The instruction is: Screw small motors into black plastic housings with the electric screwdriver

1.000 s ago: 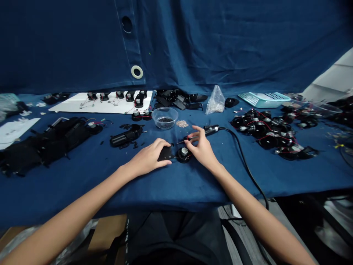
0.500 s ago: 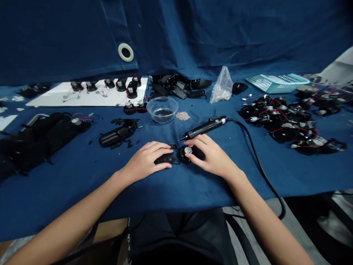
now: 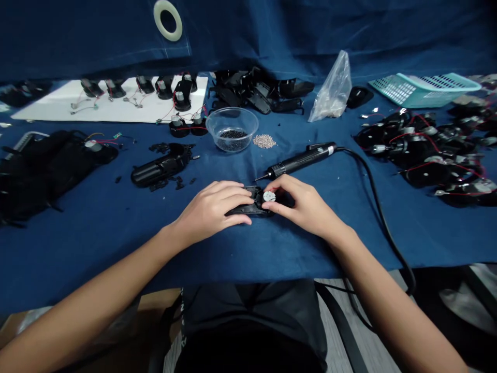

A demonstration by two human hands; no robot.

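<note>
My left hand [image 3: 216,211] is closed over a black plastic shell [image 3: 248,209] lying on the blue cloth, with fingers on top and the thumb along its near side. At the shell's right end, my right hand [image 3: 306,205] pinches a small motor [image 3: 269,196] with a silvery-white round face between thumb and index finger. The motor's black mount meets the shell; how they fit is partly hidden by my fingers. Just beyond my right hand lies a black electric screwdriver [image 3: 298,162], its bit pointing left.
Behind stand a clear bowl [image 3: 233,116] of tiny dark screws and a small heap of silvery screws [image 3: 264,141]. A black housing [image 3: 163,166] lies left. Wired motor units [image 3: 419,150] pile up at right, near a turquoise basket [image 3: 423,90]. The screwdriver's cable [image 3: 375,199] curves rightward.
The motor unit and the black shell, side by side before, now overlap at the shell's right end. Both hands have drawn closer together. The camera view has shifted, so the background sits higher.
</note>
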